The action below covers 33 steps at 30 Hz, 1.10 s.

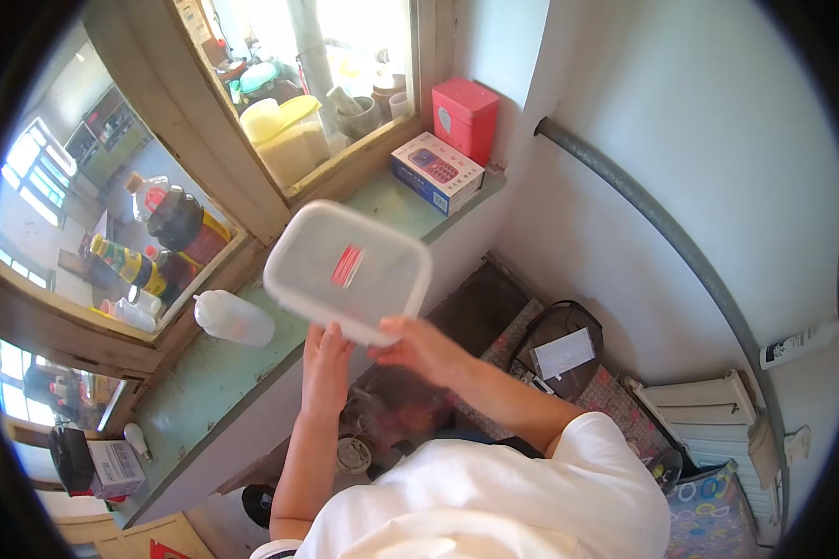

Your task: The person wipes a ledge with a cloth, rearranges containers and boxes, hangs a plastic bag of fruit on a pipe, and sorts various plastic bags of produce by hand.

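Observation:
A translucent white plastic food container (378,247) with a rounded rim and a small red-and-white label is raised over the windowsill's edge. My right hand (419,347) grips its near right corner, fingers closed on the rim. At the near left edge, my left hand (325,359) presses its fingertips against the container; part of that grip is hidden. Left of the container a white plastic squeeze bottle (233,318) stands on the green windowsill (200,380).
A boxed phone (438,171) and a red tin (464,119) stand at the sill's far end. Nearer lie a light bulb (137,440) and a small carton (115,468). Bottles (177,219) show behind the window glass. A grey pipe (657,219) runs along the right wall.

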{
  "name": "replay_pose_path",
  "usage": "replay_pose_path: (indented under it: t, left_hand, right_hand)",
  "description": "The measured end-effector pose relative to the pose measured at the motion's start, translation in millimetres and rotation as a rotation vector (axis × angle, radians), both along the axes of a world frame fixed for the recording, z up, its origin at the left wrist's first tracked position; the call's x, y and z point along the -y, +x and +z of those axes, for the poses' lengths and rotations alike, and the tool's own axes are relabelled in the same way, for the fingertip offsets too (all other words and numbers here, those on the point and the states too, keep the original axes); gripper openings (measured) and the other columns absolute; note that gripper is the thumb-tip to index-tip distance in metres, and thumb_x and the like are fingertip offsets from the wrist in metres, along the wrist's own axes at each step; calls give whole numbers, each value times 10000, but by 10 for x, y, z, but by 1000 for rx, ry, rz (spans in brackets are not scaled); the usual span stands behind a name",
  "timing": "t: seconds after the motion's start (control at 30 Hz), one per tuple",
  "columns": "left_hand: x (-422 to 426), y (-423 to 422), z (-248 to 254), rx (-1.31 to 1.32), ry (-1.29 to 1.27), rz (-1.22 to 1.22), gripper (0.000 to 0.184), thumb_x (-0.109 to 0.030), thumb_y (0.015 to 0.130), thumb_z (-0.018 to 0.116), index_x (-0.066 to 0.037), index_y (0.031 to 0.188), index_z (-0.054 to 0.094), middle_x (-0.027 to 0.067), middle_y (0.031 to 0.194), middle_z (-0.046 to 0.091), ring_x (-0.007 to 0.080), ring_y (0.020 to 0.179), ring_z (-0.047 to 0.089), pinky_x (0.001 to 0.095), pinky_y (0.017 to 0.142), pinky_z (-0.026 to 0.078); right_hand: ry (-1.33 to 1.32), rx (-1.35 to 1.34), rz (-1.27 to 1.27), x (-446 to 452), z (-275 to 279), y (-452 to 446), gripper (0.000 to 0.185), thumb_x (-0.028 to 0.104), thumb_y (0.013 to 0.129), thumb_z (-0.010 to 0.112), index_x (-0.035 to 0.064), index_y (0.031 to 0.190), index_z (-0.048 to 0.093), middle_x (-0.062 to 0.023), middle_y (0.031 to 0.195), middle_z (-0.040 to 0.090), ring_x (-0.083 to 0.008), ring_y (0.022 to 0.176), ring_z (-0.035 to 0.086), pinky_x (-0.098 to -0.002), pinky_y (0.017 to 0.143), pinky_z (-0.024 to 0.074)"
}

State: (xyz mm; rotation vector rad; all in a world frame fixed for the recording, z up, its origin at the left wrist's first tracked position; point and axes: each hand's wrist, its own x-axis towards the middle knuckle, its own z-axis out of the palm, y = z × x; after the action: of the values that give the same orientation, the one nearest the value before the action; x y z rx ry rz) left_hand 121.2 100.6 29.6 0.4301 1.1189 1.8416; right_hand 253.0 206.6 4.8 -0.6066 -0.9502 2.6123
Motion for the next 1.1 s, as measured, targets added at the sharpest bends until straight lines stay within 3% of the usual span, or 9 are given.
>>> replay_pose_path:
  t: [0.2,0.3,0.37,0.43,0.53,0.63,0.73,0.87,1.1]
  left_hand:
    - [118,54,-138,17,-126,148,503,-168,878,579,45,1288,379,125,1259,498,211,1176,490,353,988,389]
    - [180,76,-48,66,-144,126,485,-150,869,568,48,1276,396,127,1214,531,224,1126,532,363,958,422]
    - [236,98,-81,117,-141,135,481,-151,866,562,50,1272,401,132,1191,545,230,1103,550,370,943,438]
    - [218,99,-76,137,-118,148,480,-152,864,556,53,1270,402,138,1176,554,233,1085,563,377,935,448]
    - [289,161,-59,134,-130,158,480,-152,861,547,58,1267,400,144,1171,556,235,1077,568,380,938,448]
    - [332,193,-79,103,-163,166,478,-145,859,540,61,1267,399,146,1177,553,234,1092,558,374,945,441]
    - [390,214,-104,79,-178,162,482,-134,859,532,63,1276,392,147,1188,546,234,1106,548,366,950,435]
    - [441,225,-150,97,-192,112,485,-126,862,524,64,1286,386,143,1202,538,229,1106,546,362,951,434]
    - [295,258,-134,101,-187,36,486,-135,861,558,47,1281,395,145,1200,536,227,1088,553,365,929,455]
  right_hand:
    - [481,175,515,-569,-182,323,454,415,886,610,44,1148,607,-83,1051,644,-162,902,624,-292,815,498]
    - [1036,516,-176,-1243,-178,404,741,410,709,797,1,1246,491,-171,1204,554,-262,1131,523,-390,977,413]
    - [1252,452,-617,-1723,-209,261,894,369,641,843,15,1320,383,-190,1302,451,-297,1213,440,-402,1004,379]
    - [1701,620,-769,-2054,-101,122,932,360,612,847,7,1328,365,-247,1378,334,-356,1260,379,-425,1042,340]
    - [1673,885,-697,-2273,-167,-135,927,360,598,845,31,1329,379,-265,1394,286,-379,1244,383,-439,1036,348]
    - [1575,801,-697,-2383,-278,-245,934,424,594,828,-34,1291,408,-303,1385,249,-398,1232,376,-439,1024,343]
    - [1320,646,-832,-2246,-266,-227,767,390,673,775,16,1267,466,-236,1318,399,-327,1160,465,-422,952,403]
    - [269,51,-544,-1988,25,114,488,319,820,649,72,1221,522,-44,1079,594,-181,940,599,-329,823,468]
    - [968,228,-549,-1595,165,377,770,231,688,806,-10,1292,393,-133,1172,524,-234,1051,546,-400,911,451]
